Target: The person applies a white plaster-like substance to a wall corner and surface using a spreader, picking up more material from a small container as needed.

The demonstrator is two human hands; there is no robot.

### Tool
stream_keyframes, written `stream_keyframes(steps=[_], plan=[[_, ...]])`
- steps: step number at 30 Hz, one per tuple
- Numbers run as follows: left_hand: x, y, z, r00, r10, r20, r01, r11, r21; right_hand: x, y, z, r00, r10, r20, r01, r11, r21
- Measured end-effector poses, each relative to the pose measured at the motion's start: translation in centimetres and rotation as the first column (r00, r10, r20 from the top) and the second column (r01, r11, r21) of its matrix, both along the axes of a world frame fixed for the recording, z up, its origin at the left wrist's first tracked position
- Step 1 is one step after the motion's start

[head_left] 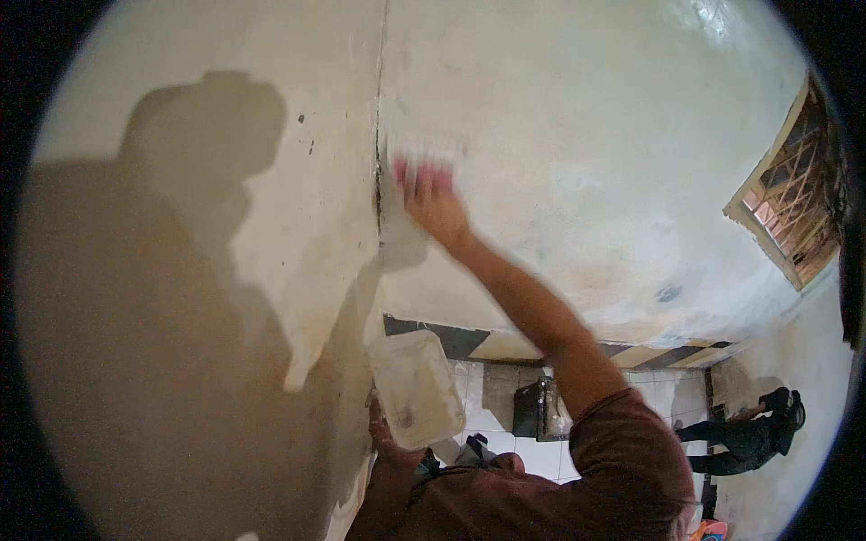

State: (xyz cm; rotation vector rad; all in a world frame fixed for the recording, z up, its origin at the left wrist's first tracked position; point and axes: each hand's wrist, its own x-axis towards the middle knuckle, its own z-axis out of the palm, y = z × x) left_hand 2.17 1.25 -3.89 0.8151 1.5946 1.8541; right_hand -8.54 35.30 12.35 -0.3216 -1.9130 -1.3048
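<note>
My right hand [435, 215] reaches up to the wall beside the inside corner. Its fingers are wrapped round a broad putty scraper [424, 169] with a red grip and a pale edge. Motion smears the scraper, which is close against the wall just right of the dark crack [378, 171] in the corner. Lower down, my left hand [386, 431] grips a whitish rectangular tub [417, 383] from its left and underside. The tub is tilted, with a thin pale residue in it. Part of my left hand is hidden behind the tub.
The left wall [298, 207] carries my shadow and some small dark chips. A striped band [514, 347] runs along the wall's foot above white floor tiles [538, 455]. A dark box-like object [538, 410] stands on the floor. Another person [753, 442] in dark clothes stands right, near a grilled window [794, 203].
</note>
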Motion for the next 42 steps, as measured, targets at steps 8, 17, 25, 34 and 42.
stream_keyframes(steps=[8, 17, 25, 34, 42], plan=[[-1.4, -0.7, -0.7, 0.384, -0.489, 0.783, -0.115, 0.816, 0.566, 10.2, -6.4, 0.6, 0.940, 0.173, 0.293, 0.005, 0.854, -0.521], [-0.5, 0.7, -3.2, 0.951, -0.109, 0.290, 0.113, 0.994, 0.003, 8.2, -0.2, 32.0, 0.967, -0.077, -0.244, -0.005, 0.948, -0.317], [1.2, 2.3, 0.9, 0.566, -0.354, 0.745, -0.010, 0.900, 0.436, 13.9, 0.8, -11.0, 0.956, -0.060, 0.287, 0.146, 0.946, -0.290], [0.9, 2.1, 5.4, 0.472, -0.381, 0.795, -0.088, 0.877, 0.472, 16.1, 0.0, 19.3, 0.976, -0.031, -0.216, -0.025, 0.967, -0.254], [0.8, 3.1, 2.4, 0.450, -0.333, 0.829, -0.160, 0.883, 0.441, 15.1, 6.2, 14.5, 0.981, -0.042, -0.188, -0.012, 0.962, -0.273]])
